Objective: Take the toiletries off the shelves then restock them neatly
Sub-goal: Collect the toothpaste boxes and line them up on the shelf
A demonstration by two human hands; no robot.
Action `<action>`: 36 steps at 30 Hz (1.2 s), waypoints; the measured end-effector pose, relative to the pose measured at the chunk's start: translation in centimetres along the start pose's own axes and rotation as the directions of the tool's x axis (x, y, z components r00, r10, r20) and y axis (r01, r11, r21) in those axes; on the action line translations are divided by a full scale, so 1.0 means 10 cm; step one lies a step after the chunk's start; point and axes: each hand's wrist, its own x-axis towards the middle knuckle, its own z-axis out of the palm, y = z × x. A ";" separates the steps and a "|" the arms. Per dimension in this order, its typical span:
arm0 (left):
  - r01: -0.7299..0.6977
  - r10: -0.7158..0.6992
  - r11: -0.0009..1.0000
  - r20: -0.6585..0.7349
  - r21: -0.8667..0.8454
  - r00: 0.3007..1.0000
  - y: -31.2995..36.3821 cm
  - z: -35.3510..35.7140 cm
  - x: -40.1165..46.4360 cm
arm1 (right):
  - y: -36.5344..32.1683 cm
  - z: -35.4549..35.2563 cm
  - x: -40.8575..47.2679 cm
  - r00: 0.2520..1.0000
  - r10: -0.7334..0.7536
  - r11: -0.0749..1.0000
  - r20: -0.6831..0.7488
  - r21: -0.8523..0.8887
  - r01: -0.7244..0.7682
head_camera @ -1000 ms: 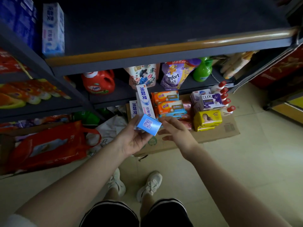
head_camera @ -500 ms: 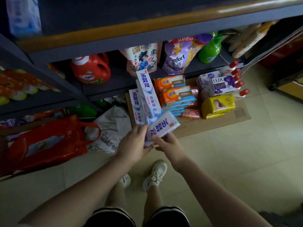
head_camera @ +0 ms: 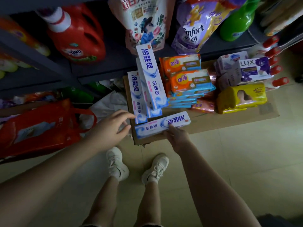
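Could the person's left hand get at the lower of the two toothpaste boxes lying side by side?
Probably yes. The left hand is open, its fingertips right beside the near end of that toothpaste box, with nothing between them. The right hand holds another box lying crosswise just below.

The toothpaste box (head_camera: pixel 162 125) that both hands carried in the air 1 second ago, end-on to the camera, now lies flat and crosswise on the cardboard sheet (head_camera: pixel 229 119), just in front of the 2 upright-lying toothpaste boxes (head_camera: pixel 144 90). The left hand (head_camera: pixel 109 130) has let go of it and hovers with fingers spread just beside its left end. The right hand (head_camera: pixel 176 136) has shifted to the box's near long edge, fingers touching it. The camera has dropped closer to the sheet.
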 end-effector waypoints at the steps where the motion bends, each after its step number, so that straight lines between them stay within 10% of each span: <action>1: 0.011 -0.011 1.000 -0.003 0.001 1.000 0.00 -0.04 -0.01 | -0.08 0.07 -0.02 0.989 -0.034 0.995 -0.142 -0.102 0.019; 4: 0.030 -0.029 1.000 -0.009 0.006 1.000 0.04 -0.17 -0.03 | -0.39 0.17 -0.12 0.965 0.142 0.928 -0.221 -0.310 -0.207; 8: 0.050 -0.048 0.998 -0.053 0.046 0.997 0.21 -0.56 -0.04 | -0.90 0.37 -0.49 0.994 -0.099 0.810 -0.049 -0.584 0.052; 19: 0.099 0.092 0.955 -0.595 0.280 0.798 0.20 -2.41 -0.12 | -2.52 1.77 -1.40 0.791 -0.524 0.692 0.318 -0.383 0.612; 28: 0.536 -0.356 0.826 -0.579 0.171 0.733 0.12 -2.77 0.59 | -2.58 2.38 -1.41 0.789 -0.534 0.669 0.305 -0.417 0.615; 32: 0.587 -0.505 0.809 -0.562 -0.042 0.655 0.11 -2.90 0.78 | -2.57 2.33 -1.43 0.801 -0.527 0.676 0.284 -0.431 0.597; 36: 0.453 -0.372 0.891 -0.556 0.010 0.743 0.19 -2.90 0.75 | -2.63 2.18 -1.51 0.836 -0.504 0.744 0.216 -0.383 0.547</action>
